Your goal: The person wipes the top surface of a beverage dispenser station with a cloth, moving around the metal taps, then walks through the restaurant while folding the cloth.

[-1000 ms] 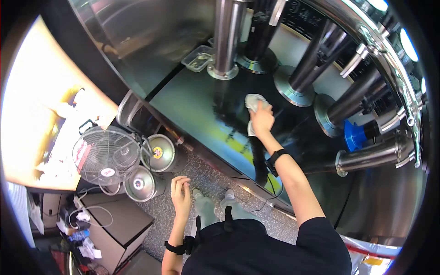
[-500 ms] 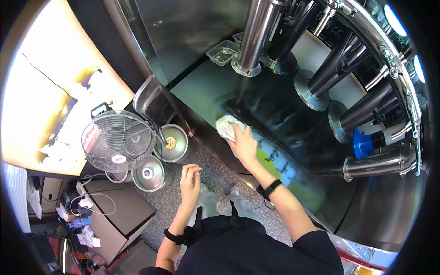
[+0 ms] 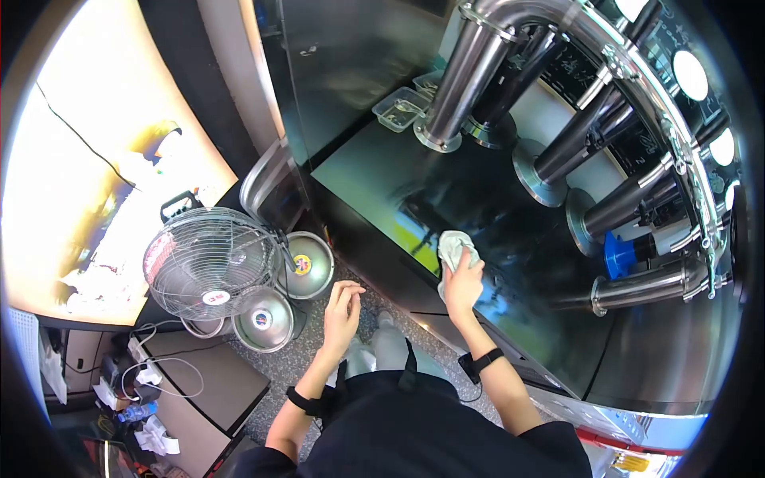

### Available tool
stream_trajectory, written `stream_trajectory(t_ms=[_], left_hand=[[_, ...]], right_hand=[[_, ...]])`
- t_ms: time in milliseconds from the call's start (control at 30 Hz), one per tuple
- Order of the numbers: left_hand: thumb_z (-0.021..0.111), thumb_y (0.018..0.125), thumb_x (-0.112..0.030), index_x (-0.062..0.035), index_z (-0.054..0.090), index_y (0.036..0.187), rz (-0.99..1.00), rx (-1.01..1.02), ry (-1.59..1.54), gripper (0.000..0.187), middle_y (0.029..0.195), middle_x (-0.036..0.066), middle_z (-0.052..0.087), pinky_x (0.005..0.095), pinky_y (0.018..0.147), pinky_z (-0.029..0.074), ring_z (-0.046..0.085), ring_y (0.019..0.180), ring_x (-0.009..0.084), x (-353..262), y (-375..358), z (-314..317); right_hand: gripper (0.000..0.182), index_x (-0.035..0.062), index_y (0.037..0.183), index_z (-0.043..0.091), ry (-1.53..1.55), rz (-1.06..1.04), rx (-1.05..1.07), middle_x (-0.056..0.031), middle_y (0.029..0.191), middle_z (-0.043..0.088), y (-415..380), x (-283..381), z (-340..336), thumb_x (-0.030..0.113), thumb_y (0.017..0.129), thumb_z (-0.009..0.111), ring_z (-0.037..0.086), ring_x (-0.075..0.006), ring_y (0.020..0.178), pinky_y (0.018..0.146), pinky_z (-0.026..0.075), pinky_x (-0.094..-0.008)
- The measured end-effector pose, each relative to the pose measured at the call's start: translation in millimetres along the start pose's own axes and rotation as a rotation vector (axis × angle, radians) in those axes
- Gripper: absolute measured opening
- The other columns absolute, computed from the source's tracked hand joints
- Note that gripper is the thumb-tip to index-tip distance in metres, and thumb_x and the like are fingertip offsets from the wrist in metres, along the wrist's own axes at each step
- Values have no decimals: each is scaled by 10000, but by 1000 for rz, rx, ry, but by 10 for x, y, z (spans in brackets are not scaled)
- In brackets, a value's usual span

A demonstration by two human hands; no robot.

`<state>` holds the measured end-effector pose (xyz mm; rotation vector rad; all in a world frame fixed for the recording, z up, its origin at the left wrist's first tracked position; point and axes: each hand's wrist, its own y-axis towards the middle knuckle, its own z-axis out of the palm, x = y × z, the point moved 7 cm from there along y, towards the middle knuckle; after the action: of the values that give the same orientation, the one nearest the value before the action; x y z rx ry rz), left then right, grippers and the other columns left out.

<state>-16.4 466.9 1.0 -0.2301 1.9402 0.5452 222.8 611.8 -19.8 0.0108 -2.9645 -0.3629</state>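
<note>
My right hand (image 3: 464,288) presses a bunched white cloth (image 3: 456,245) onto the dark, shiny counter (image 3: 366,175), close to its front edge. The fingers are closed over the cloth's near side. Wet-looking reflections show on the surface around it. My left hand (image 3: 343,312) hangs in the air in front of my body, apart from the counter. Its fingers are loosely bent and nothing shows in them.
Steel tap columns (image 3: 466,84) rise from the counter's back, with a blue object (image 3: 617,255) among them. Clear plastic tubs (image 3: 400,109) stand at the far end. On my left are a wire-caged fan (image 3: 211,259) and several metal kegs (image 3: 263,320) on the floor.
My right hand has moved the cloth to the right and slightly nearer along the counter. My left hand has shifted only a little. The view has turned slightly.
</note>
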Motion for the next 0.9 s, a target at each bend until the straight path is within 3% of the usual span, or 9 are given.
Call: stream_trajectory(t_ms=[67, 200, 267, 300, 333, 467, 600, 900], left_hand=[[526, 870, 35, -15, 592, 943, -17, -39, -2, 110, 978, 84, 545, 261, 594, 429, 531, 694, 158, 76, 0, -103], [524, 867, 43, -7, 583, 943, -55, -136, 82, 108, 992, 100, 549, 261, 625, 438, 547, 763, 183, 133, 42, -430], [523, 863, 47, -3, 579, 946, -78, -214, 157, 112, 994, 111, 547, 289, 689, 453, 556, 837, 216, 221, 9, -620], [519, 862, 44, 0, 577, 943, -215, -234, 60, 109, 997, 119, 546, 325, 762, 454, 560, 894, 251, 270, -22, -711], [516, 867, 35, -1, 576, 944, -176, -281, 132, 104, 999, 121, 545, 321, 771, 456, 560, 910, 255, 343, -61, -799], [505, 878, 24, -13, 579, 940, -299, -409, 165, 103, 1007, 106, 548, 286, 692, 469, 558, 913, 214, 458, -237, -1026], [502, 883, 16, -20, 583, 940, -353, -479, 189, 105, 1014, 92, 548, 287, 679, 474, 554, 918, 197, 459, -255, -1119], [503, 885, 23, -4, 581, 945, -289, -407, 239, 102, 1019, 101, 555, 286, 681, 472, 557, 898, 204, 404, 118, -923]], right_hand=[[602, 138, 1297, 417, 60, -86, 28, -217, 1034, 476, 99, 426, 78, 282, 780, 688, 577, -403, 887, 660, 518, -462], [591, 118, 1280, 437, 132, -365, 63, -216, 1027, 479, 435, 1428, 411, 267, 768, 694, 585, -391, 867, 631, 533, -438], [586, 115, 1268, 453, 122, -489, 79, -202, 1008, 479, 609, 1958, 561, 251, 756, 702, 590, -367, 843, 614, 541, -414], [588, 119, 1264, 456, 110, -534, 90, -197, 1001, 479, 694, 2218, 645, 248, 748, 707, 591, -354, 832, 603, 542, -407], [590, 123, 1260, 460, 100, -578, 101, -192, 993, 479, 767, 2461, 739, 244, 741, 713, 592, -341, 822, 591, 544, -400], [499, 121, 1157, 483, 214, -692, 52, -180, 964, 487, 1034, 3088, 826, 265, 740, 716, 592, -329, 792, 557, 538, -392], [477, 122, 1127, 487, 197, -675, 41, -179, 946, 491, 1363, 3105, 907, 309, 749, 709, 593, -330, 773, 553, 528, -397], [513, 141, 1152, 505, 160, -539, 21, -174, 943, 497, 2060, 2523, 977, 402, 756, 700, 611, -316, 738, 544, 525, -383]])
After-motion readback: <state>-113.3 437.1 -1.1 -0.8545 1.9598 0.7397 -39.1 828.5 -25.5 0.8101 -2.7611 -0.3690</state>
